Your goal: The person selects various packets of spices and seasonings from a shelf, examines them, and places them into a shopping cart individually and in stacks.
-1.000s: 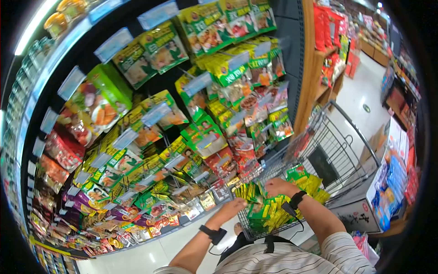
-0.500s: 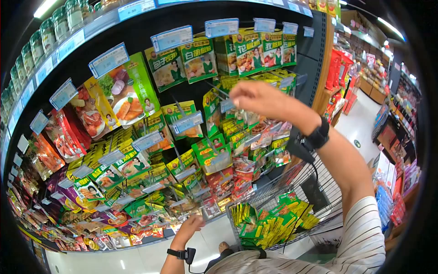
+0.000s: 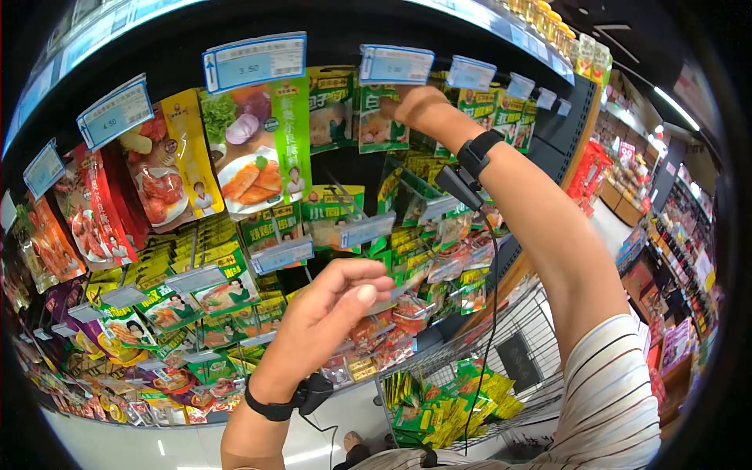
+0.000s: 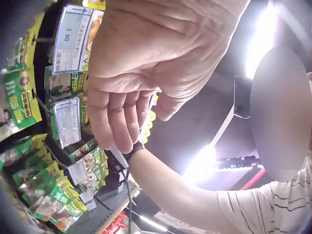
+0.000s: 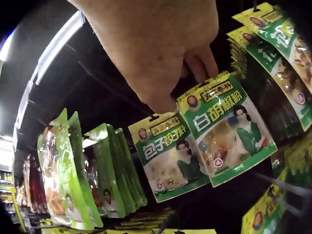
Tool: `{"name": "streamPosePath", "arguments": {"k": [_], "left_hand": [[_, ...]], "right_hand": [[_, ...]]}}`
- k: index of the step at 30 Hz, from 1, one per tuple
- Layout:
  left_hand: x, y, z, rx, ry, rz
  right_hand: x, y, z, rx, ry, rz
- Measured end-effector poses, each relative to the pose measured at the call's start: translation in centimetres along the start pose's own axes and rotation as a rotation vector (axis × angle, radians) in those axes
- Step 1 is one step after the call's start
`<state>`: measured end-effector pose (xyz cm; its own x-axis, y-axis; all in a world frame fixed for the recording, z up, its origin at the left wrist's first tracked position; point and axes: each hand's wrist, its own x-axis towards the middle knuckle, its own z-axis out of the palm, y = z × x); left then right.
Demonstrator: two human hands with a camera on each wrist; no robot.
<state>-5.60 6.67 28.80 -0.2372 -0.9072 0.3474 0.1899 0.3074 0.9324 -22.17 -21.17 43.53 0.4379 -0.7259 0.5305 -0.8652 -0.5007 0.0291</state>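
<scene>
My right hand (image 3: 427,110) is raised to the upper hooks, at the top edge of a green-and-yellow packet of white pepper powder (image 5: 231,134). In the right wrist view its fingers reach behind that packet's top; I cannot tell whether they pinch it. Another green-and-yellow seasoning packet (image 5: 170,156) hangs just left of it, close under the thumb side of the hand. My left hand (image 3: 325,313) is held up in front of the lower hooks, fingers loosely bent and nothing in them. Its palm and relaxed fingers show in the left wrist view.
Price tags (image 3: 254,63) stick out in front of the hooks. Larger marinade pouches (image 3: 254,157) hang at the left, and rows of small packets (image 3: 227,282) fill the lower hooks. A wire cart (image 3: 540,321) holding many green-and-yellow packets (image 3: 446,407) stands low at the right.
The right hand has left the packets in the cart and risen to the upper hooks. The left hand has also come up from the cart's edge, and the view has moved closer to the shelf.
</scene>
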Motion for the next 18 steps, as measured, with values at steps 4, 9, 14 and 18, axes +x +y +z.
{"name": "streamPosePath", "arguments": {"k": [4, 9, 14, 18], "left_hand": [[1.3, -0.7, -0.1, -0.040, -0.098, 0.013], [1.3, -2.6, -0.8, 0.006, -0.160, 0.008], [0.8, -5.4, -1.9, 0.062, -0.203, -0.006], [0.7, -6.8, -2.2, 0.015, -0.208, -0.019]], "right_hand": [[4.5, 1.5, 2.2, -0.249, 0.033, -0.126], [3.2, -3.3, -1.1, -0.378, 0.000, -0.054], [6.6, -0.9, 1.2, -0.689, -0.075, -0.124], [7.7, 1.2, 2.7, -0.701, -0.038, -0.162]]}}
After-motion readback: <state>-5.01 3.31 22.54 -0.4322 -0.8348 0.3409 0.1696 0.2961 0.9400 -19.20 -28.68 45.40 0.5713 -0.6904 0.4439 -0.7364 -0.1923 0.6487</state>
